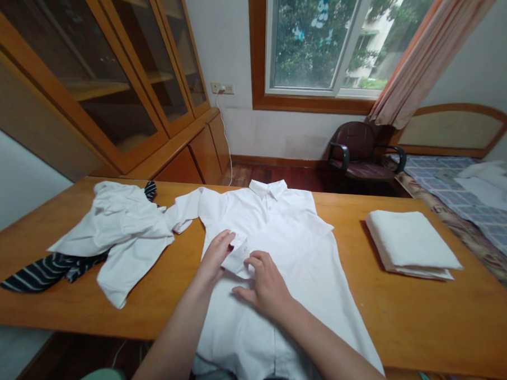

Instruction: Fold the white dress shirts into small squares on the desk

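A white button-up shirt [300, 281] lies front up on the wooden table, its collar at the far edge and its hem towards me. Over the shirt's front, my left hand [216, 256] pinches a white sleeve cuff [238, 262], which is raised a little and has a small button visible. Just right of it is my right hand [267, 283], fingers curved and thumb held apart. Its index fingertip is at the cuff's edge; whether it touches the fabric I cannot tell.
To the left, a crumpled white garment [121, 223] lies over a black striped tie [40, 271]. A folded white cloth stack [411, 241] sits on the table [436, 327] at right. Beyond are a brown armchair [360, 150], a bed [468, 182] and a glass-door cabinet [155, 135].
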The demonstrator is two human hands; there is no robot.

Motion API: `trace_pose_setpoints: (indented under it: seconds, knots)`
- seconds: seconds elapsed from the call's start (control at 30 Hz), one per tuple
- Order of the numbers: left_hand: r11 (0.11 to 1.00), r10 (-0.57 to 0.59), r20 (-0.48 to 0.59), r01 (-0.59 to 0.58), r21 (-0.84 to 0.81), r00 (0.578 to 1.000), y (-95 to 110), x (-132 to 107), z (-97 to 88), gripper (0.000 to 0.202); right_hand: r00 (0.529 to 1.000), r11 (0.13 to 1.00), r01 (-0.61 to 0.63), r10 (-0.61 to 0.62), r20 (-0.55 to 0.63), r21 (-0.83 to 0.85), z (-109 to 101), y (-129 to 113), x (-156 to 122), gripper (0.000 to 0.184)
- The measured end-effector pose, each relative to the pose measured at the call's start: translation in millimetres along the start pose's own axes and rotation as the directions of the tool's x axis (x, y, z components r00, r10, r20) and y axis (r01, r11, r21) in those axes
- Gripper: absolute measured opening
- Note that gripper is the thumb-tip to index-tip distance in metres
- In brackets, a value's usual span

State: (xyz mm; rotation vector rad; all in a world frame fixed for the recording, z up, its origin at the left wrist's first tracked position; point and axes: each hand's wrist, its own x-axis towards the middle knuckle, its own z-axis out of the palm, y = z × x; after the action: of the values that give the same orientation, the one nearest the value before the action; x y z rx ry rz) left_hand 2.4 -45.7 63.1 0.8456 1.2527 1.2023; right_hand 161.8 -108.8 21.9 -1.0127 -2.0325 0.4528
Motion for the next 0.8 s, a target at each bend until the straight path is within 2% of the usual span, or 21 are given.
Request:
trace_pose_setpoints:
  seconds: [0.13, 0.23, 0.3, 0.43, 0.5, 0.57, 0.7, 0.8]
  knots:
    - [0.987, -0.041, 0.034, 0.046, -0.156, 0.999, -9, -3, 11.4, 0.036, 0.991, 0.999, -0.043, 0.041, -0.13, -0.017, -2, 7, 4, 0.063]
    - [0.98, -0.036, 0.02, 0.04, -0.195, 0.999, -13, -4, 18.0, 0.035, 0.983, 0.998, -0.066, 0.061, -0.172, -0.021, -3, 10, 8, 0.061]
    - [0.98, -0.033, 0.023, 0.037, -0.197, 0.999, -14, -5, 21.1, 0.034, 0.97, 0.991, -0.131, 0.133, -0.205, 0.02, -1, 12, 9, 0.057]
    - [0.996, -0.056, 0.055, 0.06, -0.07, 0.997, -20, -4, 20.6, 0.032, 0.901, 0.918, -0.333, 0.377, -0.215, 0.215, 0, 19, 11, 0.041]
    - [0.999, -0.024, 0.036, 0.023, 0.044, 0.999, -22, -3, 15.6, 0.032, 0.884, 0.889, -0.37, 0.427, -0.193, 0.271, -4, 25, 11, 0.038]
    - [0.983, 0.049, 0.026, -0.053, 0.176, 0.998, -23, -1, 7.4, 0.031, 0.903, 0.897, -0.334, 0.392, -0.173, 0.29, -11, 31, 12, 0.039]
    - [0.873, 0.183, 0.08, -0.199, 0.446, 0.98, -15, 0, -11.0, 0.025, 0.981, 0.942, -0.168, 0.189, -0.046, 0.289, -27, 43, 12, 0.046]
    - [0.805, 0.201, 0.153, -0.252, 0.538, 0.968, -5, -5, -17.3, 0.026, 0.992, 0.955, -0.123, 0.121, 0.027, 0.27, -34, 46, 14, 0.048]
